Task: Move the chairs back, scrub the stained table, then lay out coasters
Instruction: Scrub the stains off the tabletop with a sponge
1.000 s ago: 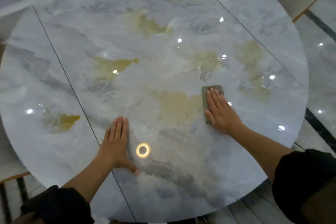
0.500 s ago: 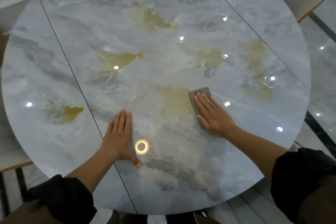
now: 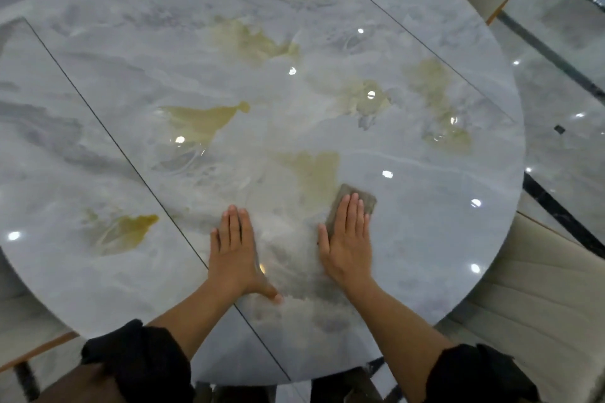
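Round glossy marble table [image 3: 98, 271], blotched with yellow stains [image 3: 203, 121], over a shiny tiled floor [image 3: 563, 82]. Left hand [image 3: 233, 252] flat and empty near its front edge; right hand [image 3: 347, 245] spread flat, pressing a grey sponge [image 3: 366, 201]. Beige chair [image 3: 537, 298] beside its right rim.

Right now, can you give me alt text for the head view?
The right hand presses a grey scrub pad flat on a round marble table beside a yellow stain. The left hand lies flat nearby; more stains dot the top.
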